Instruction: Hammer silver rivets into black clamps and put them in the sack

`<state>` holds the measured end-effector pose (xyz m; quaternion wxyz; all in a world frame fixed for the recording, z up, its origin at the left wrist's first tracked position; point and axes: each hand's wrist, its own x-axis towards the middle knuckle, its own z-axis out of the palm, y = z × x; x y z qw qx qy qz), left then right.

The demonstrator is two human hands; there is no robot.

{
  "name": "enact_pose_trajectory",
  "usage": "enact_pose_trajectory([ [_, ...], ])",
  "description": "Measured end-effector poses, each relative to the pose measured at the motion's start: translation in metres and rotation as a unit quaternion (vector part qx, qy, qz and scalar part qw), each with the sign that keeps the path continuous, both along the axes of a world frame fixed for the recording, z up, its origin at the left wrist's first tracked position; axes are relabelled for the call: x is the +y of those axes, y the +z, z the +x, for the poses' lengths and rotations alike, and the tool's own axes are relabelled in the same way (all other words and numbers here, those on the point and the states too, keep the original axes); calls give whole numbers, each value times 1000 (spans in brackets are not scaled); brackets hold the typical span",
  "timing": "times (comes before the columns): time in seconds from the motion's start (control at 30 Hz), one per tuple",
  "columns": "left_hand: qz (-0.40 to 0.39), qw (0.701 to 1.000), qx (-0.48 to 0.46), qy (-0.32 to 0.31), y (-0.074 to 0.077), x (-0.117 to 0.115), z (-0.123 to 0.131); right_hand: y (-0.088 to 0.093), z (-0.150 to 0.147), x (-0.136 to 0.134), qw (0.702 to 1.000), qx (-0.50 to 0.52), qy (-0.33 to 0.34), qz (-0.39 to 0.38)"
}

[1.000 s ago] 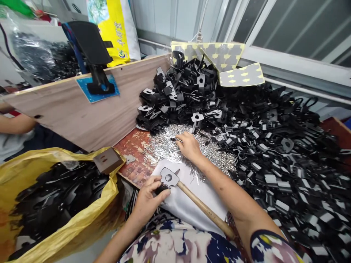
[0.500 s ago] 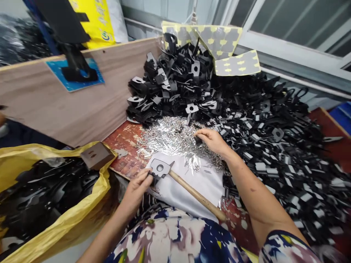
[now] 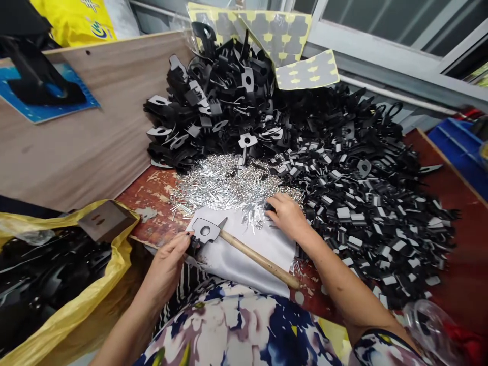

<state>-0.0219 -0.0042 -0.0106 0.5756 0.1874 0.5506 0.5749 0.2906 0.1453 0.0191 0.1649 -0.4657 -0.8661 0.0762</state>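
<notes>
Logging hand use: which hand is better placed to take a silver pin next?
Right. The right hand rests on the silver pins; the left hand holds the black clip beside the hammer.

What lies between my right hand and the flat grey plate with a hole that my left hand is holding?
Only loose silver pins scattered on the white cloth, plus the upper end of the wooden hammer handle right beside the flat grey plate.
</notes>
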Motion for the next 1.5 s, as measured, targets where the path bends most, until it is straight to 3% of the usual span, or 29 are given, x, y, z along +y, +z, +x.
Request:
enact_pose_trajectory([
  [0.1, -21, 999, -47, -8, 13, 0, 0, -8, -2, -6, 1000, -7, -17, 14],
  [0.23, -32, 997, -71, 18, 29, -3, -5, -3, 11, -10, 990, 135, -21, -24],
  [0.33, -34, 995, -79, 43, 35, -6, -8, 5, 24, -26, 967, 224, -37, -117],
  [0.4, -37, 995, -81, 44, 38, -8, -9, 6, 29, -42, 953, 224, -21, -201],
  [0.47, -42, 996, -78, 34, 41, -8, -7, 2, 31, -60, 955, 194, 10, -225],
  [0.63, -51, 996, -56, -45, 47, -6, 4, -6, 31, -93, 984, 173, -27, -36],
  [0.77, -60, 987, -31, -143, 47, -3, 19, -15, 28, -106, 996, 76, 12, -44],
  [0.9, -39, 971, 11, -234, 46, 1, 41, -29, 23, -105, 998, -6, -54, 20],
  [1.03, -12, 951, 0, -309, 48, 5, 65, -22, 15, -98, 986, 116, -117, 23],
  [1.2, 30, 957, -28, -287, 53, 6, 89, 2, -19, -111, 941, 324, -98, 12],
  [1.33, 53, 957, -58, -279, 53, 1, 95, 7, -43, -129, 934, 350, -57, 39],
  [1.5, 65, 956, -49, -283, 47, -8, 89, 1, -49, -141, 925, 375, -60, 20],
])
